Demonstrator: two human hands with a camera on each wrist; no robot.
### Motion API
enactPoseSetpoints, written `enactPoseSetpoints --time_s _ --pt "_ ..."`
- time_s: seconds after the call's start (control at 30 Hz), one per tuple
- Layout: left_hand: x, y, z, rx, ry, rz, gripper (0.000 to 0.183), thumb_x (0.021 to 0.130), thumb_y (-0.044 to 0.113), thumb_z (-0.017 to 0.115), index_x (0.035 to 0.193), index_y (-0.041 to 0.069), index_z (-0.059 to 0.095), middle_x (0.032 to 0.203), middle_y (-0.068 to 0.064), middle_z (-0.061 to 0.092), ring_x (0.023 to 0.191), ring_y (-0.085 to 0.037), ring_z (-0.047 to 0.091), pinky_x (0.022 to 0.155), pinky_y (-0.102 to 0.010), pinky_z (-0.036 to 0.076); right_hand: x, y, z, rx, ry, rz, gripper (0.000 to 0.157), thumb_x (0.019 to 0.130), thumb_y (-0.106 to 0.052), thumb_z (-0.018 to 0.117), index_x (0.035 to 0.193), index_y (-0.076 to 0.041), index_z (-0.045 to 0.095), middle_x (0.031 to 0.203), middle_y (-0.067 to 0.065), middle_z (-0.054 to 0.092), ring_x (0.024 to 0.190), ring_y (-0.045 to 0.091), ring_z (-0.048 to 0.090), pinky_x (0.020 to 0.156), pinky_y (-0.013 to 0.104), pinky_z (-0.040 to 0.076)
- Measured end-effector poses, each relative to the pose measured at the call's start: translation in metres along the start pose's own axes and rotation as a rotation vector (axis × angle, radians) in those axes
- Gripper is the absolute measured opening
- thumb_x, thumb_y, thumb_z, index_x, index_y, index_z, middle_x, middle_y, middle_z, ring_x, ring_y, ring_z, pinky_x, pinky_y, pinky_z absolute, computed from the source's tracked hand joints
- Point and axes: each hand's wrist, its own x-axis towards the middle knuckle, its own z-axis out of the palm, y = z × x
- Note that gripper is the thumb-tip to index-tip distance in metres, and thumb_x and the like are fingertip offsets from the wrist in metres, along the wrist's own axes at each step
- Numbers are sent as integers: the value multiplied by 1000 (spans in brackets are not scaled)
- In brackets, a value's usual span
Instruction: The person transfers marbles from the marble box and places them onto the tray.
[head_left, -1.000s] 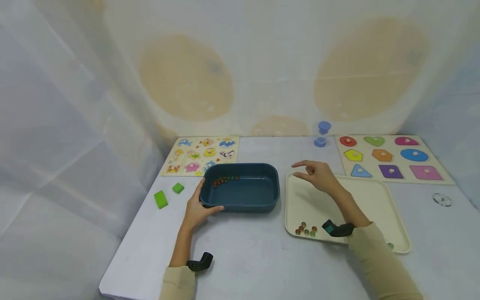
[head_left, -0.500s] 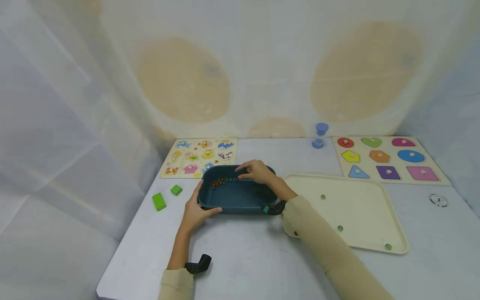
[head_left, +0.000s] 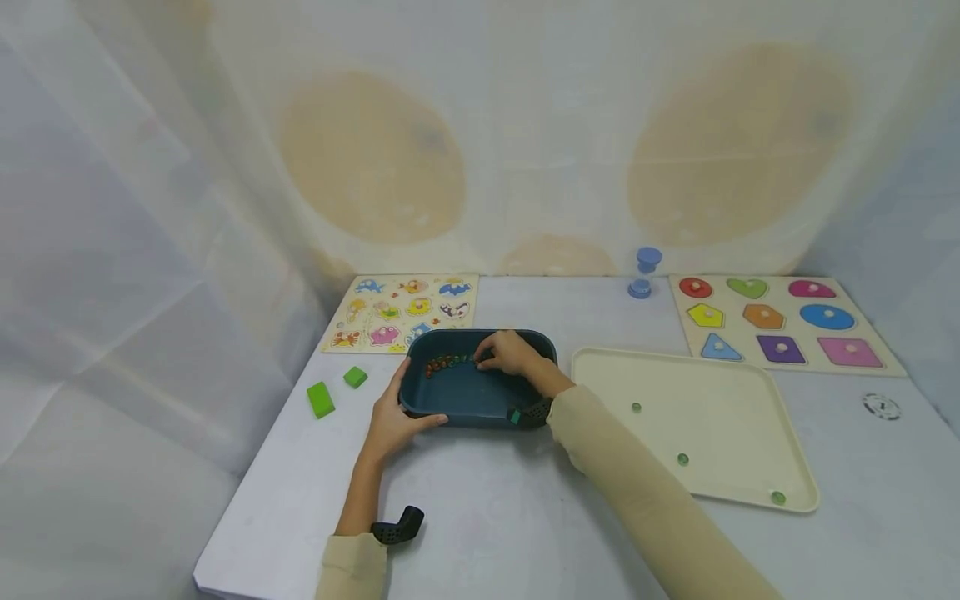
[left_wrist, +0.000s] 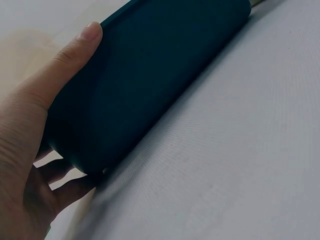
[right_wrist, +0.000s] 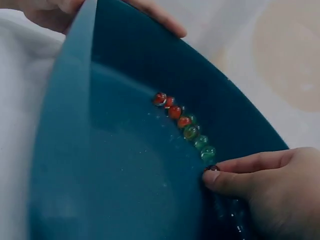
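1. Our left hand (head_left: 392,423) grips the teal bin (head_left: 483,419), centre frame.
2. Our right hand (head_left: 510,353) pinches a marble (right_wrist: 212,168) inside it.
3. At far right, we cannot read the mark on a disc (head_left: 881,407).

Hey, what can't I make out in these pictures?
Right wrist: much of the pinched marble, covered by the right hand.
Left wrist: inside of the teal tub, behind its own side.
Head: near left corner of the cream tray, behind the right sleeve.
Head: print on the round chip, too small.
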Motion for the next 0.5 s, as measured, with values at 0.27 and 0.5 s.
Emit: enactPoseSetpoints --time_s 0.27,0.5 --pt "-1 -2 5 -20 -2 0 107 56 51 79 142 35 17 145 -2 27 130 -28 29 100 -53 29 -40 0 -32 101 151 -142 18 81 -26 66 96 -15 69 54 -3 46 47 11 30 54 34 37" --pt "1 -4 1 8 13 28 106 57 49 79 142 35 16 145 -3 27 130 -29 29 98 -55 31 -113 32 -64 125 361 -83 18 80 -28 67 95 -19 69 47 -6 28 43 9 22 42 23 22"
